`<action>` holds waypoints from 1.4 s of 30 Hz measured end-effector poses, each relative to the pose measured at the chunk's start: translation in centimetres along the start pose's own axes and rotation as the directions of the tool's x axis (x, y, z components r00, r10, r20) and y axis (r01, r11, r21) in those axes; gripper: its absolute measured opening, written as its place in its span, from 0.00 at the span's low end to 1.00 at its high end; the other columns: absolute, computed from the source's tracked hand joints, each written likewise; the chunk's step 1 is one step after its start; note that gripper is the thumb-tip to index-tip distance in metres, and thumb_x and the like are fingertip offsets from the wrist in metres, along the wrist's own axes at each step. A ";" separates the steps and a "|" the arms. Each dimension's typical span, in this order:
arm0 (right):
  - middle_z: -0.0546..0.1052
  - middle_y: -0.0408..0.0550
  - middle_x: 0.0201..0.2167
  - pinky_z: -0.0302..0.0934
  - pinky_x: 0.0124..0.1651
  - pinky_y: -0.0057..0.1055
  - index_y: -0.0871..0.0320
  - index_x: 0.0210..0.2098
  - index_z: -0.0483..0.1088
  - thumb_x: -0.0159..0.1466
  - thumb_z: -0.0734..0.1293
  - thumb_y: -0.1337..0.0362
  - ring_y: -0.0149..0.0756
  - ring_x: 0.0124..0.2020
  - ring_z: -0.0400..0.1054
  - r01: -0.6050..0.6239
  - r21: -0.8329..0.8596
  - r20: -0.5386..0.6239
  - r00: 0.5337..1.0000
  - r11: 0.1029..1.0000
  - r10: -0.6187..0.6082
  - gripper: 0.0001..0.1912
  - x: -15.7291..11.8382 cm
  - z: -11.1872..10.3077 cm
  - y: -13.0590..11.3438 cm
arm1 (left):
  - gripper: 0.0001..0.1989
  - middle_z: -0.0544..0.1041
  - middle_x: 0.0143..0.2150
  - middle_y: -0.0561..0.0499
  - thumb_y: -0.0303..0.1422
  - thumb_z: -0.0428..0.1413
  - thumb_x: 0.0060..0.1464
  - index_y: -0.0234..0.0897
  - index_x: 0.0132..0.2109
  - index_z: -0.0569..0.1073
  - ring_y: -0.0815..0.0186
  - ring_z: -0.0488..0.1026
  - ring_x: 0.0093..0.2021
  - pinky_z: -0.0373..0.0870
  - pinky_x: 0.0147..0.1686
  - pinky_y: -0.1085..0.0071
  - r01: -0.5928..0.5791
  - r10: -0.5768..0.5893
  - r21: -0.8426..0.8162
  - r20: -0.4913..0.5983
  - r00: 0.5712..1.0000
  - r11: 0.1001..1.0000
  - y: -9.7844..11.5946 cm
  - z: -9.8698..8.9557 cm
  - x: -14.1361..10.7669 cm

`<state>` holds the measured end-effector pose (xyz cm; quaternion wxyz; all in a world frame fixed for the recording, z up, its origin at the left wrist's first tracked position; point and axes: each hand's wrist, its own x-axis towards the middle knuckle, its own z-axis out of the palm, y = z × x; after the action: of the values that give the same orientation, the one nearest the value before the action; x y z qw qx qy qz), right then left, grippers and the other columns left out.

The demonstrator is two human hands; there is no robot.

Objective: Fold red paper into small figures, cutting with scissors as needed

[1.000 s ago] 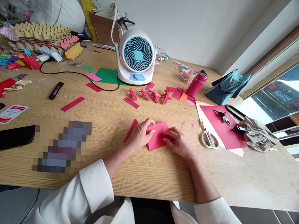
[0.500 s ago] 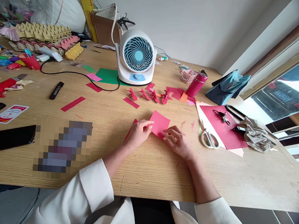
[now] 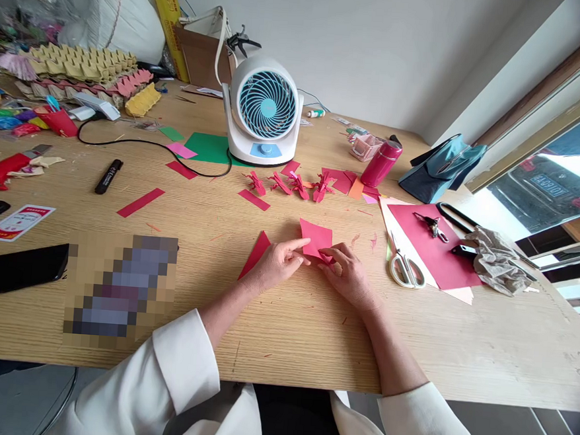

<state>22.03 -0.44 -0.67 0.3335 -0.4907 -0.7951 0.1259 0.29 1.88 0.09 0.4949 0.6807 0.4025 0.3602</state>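
A small square of red paper point(image 3: 317, 236) is held between both hands, just above the table, with its near edge curling up. My left hand point(image 3: 283, 263) pinches its left edge between thumb and fingers. At the right corner, the thumb and index finger of my right hand point(image 3: 344, 272) close on the same sheet. Beside my left hand lies another red paper piece point(image 3: 256, 253), partly covered by that hand. Beyond the sheet stand several folded red paper figures point(image 3: 302, 186) in a row, with a red paper strip point(image 3: 254, 200) in front of them.
A white fan point(image 3: 266, 110) stands at the back. To the right are scissors point(image 3: 405, 270), a red sheet point(image 3: 437, 248), keys point(image 3: 434, 226) and a red bottle point(image 3: 382, 164). On the left lie a black marker point(image 3: 109, 176), a utility knife point(image 3: 10, 168) and a black phone point(image 3: 18, 270).
My left hand has shifted right and nearer my right hand, uncovering more of the paper lying beside it. The held square has turned slightly, and its near edge now curls upward.
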 end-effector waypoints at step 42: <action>0.68 0.55 0.56 0.62 0.58 0.51 0.53 0.41 0.74 0.63 0.63 0.71 0.47 0.58 0.65 0.064 0.107 -0.228 0.973 0.992 -0.038 0.12 0.2 -1.1 -1.1 | 0.19 0.79 0.31 0.51 0.28 0.57 0.54 0.34 0.54 0.76 0.68 0.76 0.31 0.74 0.35 0.72 -0.029 0.035 0.061 -0.098 0.995 0.998 -1.1 -0.1 0.5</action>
<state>21.97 -0.97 0.82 0.4520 -0.4614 -0.7561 0.1058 0.20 2.62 -0.91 0.4478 0.6828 0.4261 0.3894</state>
